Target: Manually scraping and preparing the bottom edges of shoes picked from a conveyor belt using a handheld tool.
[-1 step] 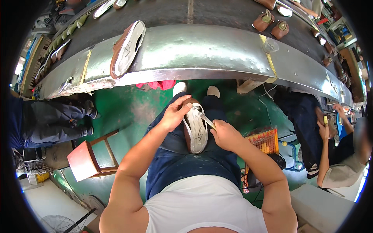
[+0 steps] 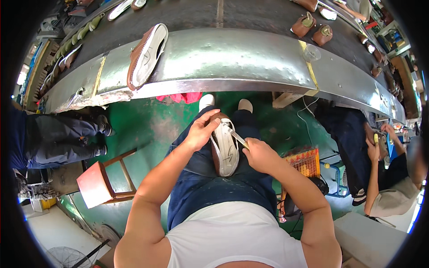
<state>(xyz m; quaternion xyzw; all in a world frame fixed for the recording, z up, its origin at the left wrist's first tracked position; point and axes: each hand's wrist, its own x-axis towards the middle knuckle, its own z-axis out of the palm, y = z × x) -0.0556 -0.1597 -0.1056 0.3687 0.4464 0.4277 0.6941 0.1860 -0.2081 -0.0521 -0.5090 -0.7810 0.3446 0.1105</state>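
The shoe lies on the person's lap, pale face up, its brown side showing along the left edge, one end pointing to the far side and the other toward the waist. The left hand is closed around the far end, fingers over the brown part and thumb on the near side of it. The right hand holds a slim tool in a narrow grip, its tip over the far part of the pale face, apparently touching it; what kind of tip it has is too small to tell.

The shoe looks light, and probably firm along the pale face but softer at the brown sides, so a hard squeeze there might dent it. Whether the face is slick or tacky cannot be told. The far end seems the best hold, with the lap bearing the rest; the pale face is better left free of fingers. The tool looks thin and light, and is best held at its near end, as here.

Beyond the knees, another shoe rests at the left on the table, overhanging its near edge.
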